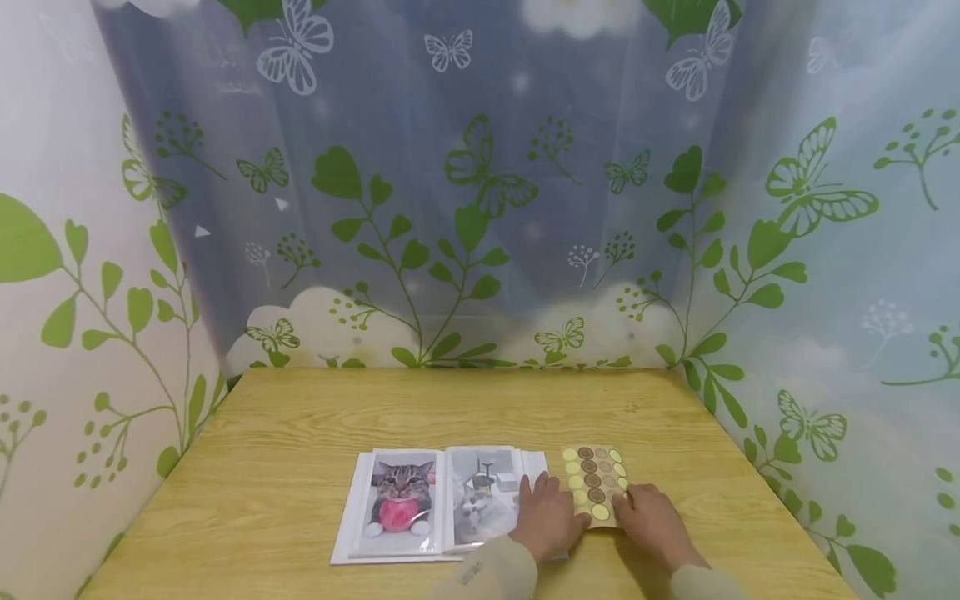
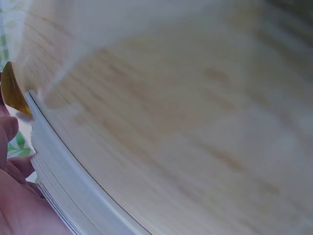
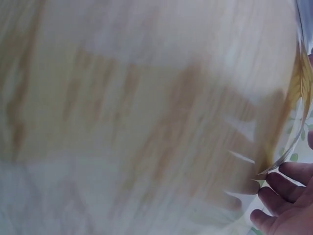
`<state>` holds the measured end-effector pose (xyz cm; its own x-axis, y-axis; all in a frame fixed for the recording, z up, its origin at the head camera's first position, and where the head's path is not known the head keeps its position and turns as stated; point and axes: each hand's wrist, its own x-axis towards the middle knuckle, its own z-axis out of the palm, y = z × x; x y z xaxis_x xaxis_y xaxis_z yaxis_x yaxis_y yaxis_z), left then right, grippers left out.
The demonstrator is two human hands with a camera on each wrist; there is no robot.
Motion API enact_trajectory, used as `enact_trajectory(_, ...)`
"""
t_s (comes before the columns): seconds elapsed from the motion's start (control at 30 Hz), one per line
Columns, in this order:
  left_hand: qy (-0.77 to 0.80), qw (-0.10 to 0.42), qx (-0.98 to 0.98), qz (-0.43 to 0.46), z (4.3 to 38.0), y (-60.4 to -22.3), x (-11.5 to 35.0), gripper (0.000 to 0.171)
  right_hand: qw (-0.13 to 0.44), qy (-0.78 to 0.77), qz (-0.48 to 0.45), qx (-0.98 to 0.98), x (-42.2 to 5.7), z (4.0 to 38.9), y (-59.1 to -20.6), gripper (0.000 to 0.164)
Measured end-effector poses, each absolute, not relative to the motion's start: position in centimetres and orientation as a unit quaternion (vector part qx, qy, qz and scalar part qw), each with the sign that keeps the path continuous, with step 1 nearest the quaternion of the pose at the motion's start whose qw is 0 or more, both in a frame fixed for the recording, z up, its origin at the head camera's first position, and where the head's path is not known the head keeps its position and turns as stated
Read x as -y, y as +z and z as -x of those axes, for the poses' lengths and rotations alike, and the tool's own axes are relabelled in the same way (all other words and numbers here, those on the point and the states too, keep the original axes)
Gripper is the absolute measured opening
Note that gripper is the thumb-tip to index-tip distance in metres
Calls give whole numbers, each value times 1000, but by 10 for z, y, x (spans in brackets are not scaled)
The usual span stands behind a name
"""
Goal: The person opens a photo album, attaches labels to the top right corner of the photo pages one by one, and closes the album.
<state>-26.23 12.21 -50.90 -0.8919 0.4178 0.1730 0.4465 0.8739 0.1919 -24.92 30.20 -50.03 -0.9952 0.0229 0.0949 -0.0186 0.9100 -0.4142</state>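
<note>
An open photo album (image 1: 343, 517) lies on the table, with a cat picture (image 1: 403, 500) on its left page and a grey-white picture (image 1: 480, 492) on its right. My left hand (image 1: 547, 518) rests over the album's right edge, fingers spread, its thumb at the lower left of a sticker sheet (image 1: 583, 483). Rows of round yellow and brown stickers cover this sheet. Its lower right edge is pinched by my right hand (image 1: 656, 523). The album's stacked page edges (image 2: 68, 191) show beside the left hand (image 2: 24, 200); the right hand (image 3: 288, 200) has slightly bent fingers.
The wood-grain table (image 1: 450, 400) extends behind and to both sides of the album. Printed curtains (image 1: 420, 250) with green leaves and butterflies enclose the back and both sides. Pale, blurred table surface fills most of both wrist views.
</note>
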Motion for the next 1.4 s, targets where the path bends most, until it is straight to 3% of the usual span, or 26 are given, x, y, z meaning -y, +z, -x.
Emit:
enact_trajectory(0.37,-140,12,964,225,259,-505,-125,44,40,251,6,967,-302,252,-500,31)
enact_trajectory(0.73,-230,-7,943,239,264,-502,-116,44,23,360,40,932,-288,252,-494,36)
enact_trajectory(1.03,-349,22,906,237,269,-498,-113,48,21,421,64,905,-279,253,-486,56)
enact_trajectory(1.4,-524,35,824,211,275,-490,-101,44,38,458,67,886,-268,256,-482,57)
